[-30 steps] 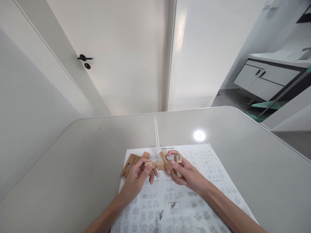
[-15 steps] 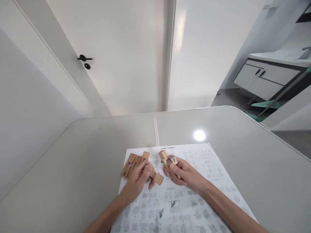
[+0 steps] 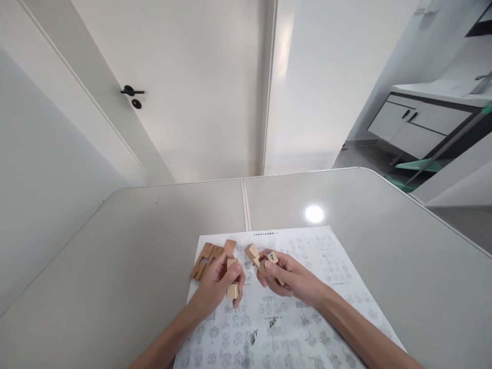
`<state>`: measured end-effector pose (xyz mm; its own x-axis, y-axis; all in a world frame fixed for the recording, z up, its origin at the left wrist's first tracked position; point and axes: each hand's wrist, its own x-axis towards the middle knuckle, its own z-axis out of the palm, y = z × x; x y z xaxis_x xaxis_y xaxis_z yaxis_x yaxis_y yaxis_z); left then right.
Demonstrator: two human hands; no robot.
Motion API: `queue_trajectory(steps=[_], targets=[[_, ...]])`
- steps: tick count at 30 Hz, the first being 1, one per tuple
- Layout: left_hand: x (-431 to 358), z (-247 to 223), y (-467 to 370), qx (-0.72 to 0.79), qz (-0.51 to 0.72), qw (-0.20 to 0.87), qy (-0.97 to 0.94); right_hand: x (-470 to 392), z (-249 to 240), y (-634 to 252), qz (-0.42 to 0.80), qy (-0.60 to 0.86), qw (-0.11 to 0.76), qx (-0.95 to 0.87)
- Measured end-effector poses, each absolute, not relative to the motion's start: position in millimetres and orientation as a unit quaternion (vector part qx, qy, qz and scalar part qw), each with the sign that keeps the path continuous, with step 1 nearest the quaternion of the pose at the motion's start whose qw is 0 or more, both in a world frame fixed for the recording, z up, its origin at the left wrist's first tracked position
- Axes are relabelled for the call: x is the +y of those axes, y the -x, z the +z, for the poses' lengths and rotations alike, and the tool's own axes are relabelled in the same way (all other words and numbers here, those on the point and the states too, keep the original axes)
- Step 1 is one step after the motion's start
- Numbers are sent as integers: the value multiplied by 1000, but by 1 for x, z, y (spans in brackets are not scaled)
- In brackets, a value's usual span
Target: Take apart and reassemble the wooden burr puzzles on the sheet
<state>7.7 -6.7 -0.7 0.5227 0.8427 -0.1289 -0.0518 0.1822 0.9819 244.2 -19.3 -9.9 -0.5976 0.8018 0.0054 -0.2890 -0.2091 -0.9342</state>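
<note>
My left hand [image 3: 221, 279] is closed around a pale wooden puzzle block [image 3: 232, 291], its square end poking out below the fingers. In my right hand [image 3: 286, 271] are notched wooden puzzle pieces [image 3: 252, 252], pinched between thumb and fingers; one end face carries a black "3" [image 3: 272, 257]. The fingers hide how these pieces join. Just behind my left hand, several darker notched wooden pieces [image 3: 205, 260] lie side by side on a printed sheet [image 3: 295, 328]. A gap separates the two hands, both held above the sheet.
The sheet, covered with small diagrams, lies on a grey table [image 3: 115, 266] with a seam [image 3: 246, 205] down its middle. Beyond the far edge stands a white door [image 3: 200, 92] with a black handle [image 3: 132, 91]. A white sink cabinet [image 3: 418, 120] is at the far right.
My left hand has turned its block, so the end now points down toward me instead of rightward. The pieces in my right hand have tilted and shifted slightly left.
</note>
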Motion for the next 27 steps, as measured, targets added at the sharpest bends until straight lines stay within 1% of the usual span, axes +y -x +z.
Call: queue_trajectory(steps=[5,10,14,17,21,27], targets=[[-9,2,-8,344,311,693,-552,-19,-6,-244,736,249,363,-515],[-10,0,-7,369,316,691,-535,-20,-5,-243,731,249,353,-528],[-8,-5,-3,373,326,703,-511,-21,-6,-243,736,260,320,-537],[-9,-7,-2,360,307,702,-533,-22,-7,-242,730,274,302,-548],[-11,-8,-3,349,296,709,-536,-22,-6,-243,724,276,303,-554],[-6,-17,-3,351,314,750,-465,-21,-6,-242,723,284,324,-541]])
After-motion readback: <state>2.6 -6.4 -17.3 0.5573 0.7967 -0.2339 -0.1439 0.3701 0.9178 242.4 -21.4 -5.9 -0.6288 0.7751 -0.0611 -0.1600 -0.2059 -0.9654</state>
